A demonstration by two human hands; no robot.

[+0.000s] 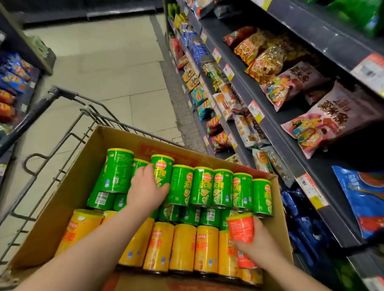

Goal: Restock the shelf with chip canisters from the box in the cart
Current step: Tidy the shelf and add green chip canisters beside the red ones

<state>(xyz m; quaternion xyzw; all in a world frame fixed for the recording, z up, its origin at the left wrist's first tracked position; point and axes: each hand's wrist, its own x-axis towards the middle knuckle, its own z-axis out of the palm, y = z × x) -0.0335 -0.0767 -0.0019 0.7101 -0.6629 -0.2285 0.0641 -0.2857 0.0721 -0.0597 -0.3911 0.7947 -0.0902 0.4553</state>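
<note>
Left of the cardboard box (76,189), just part of the wire cart (62,92), lower frame cut off at the picture's edge. Along the box's far side, a standing row of green canisters (222,187), hiding most of a second layer underneath (only barcodes and lower bands peeking out). Along the box's near side, a row of yellow canisters (183,247), partly covered by both forearms. Over the box's far left part, left hand (146,187) curled round a raised green canister (162,170), fingers on its left side, thumb across the front. At the box's near right corner, right hand (257,245) wrapped round an orange-red canister (241,227), fingertips out of sight behind it, label too blurred to read. Right of the box, the shelf (278,139) of snack bags, smeared toward the edge.
</note>
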